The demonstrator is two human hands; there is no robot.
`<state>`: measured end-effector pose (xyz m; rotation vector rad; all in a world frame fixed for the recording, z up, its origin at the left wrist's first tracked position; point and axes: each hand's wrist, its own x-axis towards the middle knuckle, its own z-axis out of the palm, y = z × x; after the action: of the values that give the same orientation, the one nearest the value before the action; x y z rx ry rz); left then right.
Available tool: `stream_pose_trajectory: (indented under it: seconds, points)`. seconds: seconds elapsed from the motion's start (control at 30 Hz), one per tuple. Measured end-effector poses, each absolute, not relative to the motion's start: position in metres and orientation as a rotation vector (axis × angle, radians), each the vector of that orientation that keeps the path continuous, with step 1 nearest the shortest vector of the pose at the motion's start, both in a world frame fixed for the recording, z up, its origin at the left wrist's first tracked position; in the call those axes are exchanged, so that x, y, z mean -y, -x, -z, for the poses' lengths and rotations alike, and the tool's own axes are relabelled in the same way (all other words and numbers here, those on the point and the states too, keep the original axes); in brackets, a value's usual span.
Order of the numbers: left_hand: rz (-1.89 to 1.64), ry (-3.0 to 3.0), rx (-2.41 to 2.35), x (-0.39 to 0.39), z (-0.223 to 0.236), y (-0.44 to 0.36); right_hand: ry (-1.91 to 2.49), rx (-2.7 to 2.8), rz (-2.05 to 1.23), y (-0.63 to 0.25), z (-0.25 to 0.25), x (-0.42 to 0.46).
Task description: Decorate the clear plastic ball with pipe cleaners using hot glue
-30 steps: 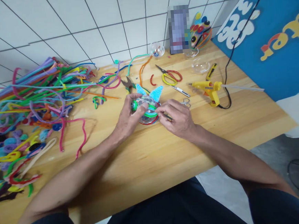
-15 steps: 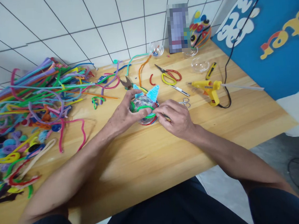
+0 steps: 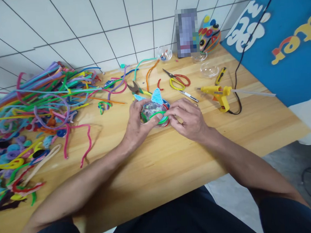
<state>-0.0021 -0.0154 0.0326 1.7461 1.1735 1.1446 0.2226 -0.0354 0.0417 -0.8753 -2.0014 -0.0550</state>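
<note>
Between my hands is a round clear ball (image 3: 152, 109) with a greyish, shiny inside, ringed by coloured pipe cleaners. Two light-blue pointed ears (image 3: 156, 96) stick up from its top. My left hand (image 3: 138, 124) wraps the ball's left side, its thumb pressing on a green pipe cleaner (image 3: 162, 121) that runs across the front. The fingertips of my right hand (image 3: 189, 120) pinch together at the right end of that green strand, touching the ball's edge. Behind the ball lie pliers (image 3: 135, 88), their handles partly hidden.
A large heap of pipe cleaners (image 3: 42, 86) covers the table's left. Scissors (image 3: 179, 81), a white craft knife (image 3: 188, 96) and a yellow glue gun (image 3: 217, 95) lie to the right. Clear half-shells (image 3: 209, 70) and a decorated ball (image 3: 209, 37) stand at the back.
The ball has turned in my left hand, its ears tilting leftward. My left thumb has slid right along the green pipe cleaner, while my right fingers stay pinched at its end.
</note>
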Motion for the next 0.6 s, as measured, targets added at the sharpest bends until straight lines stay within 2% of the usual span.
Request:
stream_pose_trajectory:
  seconds: [0.3,0.6]
  points:
    - [-1.130,-1.913,-1.143,-0.004,-0.080,0.030,0.862,2.043,0.006,-0.222,-0.044,0.037]
    - [-0.610,-2.324,-1.107,0.002,-0.093,0.027,0.782,2.093,0.120,-0.219,-0.048,0.038]
